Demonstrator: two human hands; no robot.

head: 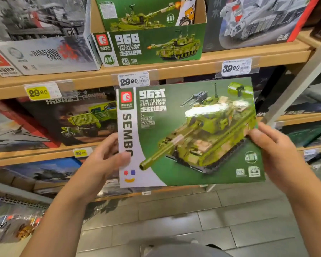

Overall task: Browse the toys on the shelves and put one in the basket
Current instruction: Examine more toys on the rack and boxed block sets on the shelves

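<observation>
I hold a flat green toy box point(189, 134) with a building-block tank pictured on it, marked "Type 96 Main Battle Tank". It faces me, slightly tilted, in front of the wooden shelves point(165, 70). My left hand point(107, 160) grips its white left edge, thumb across the front. My right hand point(274, 151) clasps its right edge. No basket is in view.
The upper shelf holds a green "96B" tank display carton point(148, 46), a grey "Wandering Earth" box point(44, 54) and a grey tank box point(256, 21). Lower shelves carry a green truck set point(82, 119) and more boxes. Price tags point(133, 80) line the shelf edges. Tiled floor point(174, 223) lies below.
</observation>
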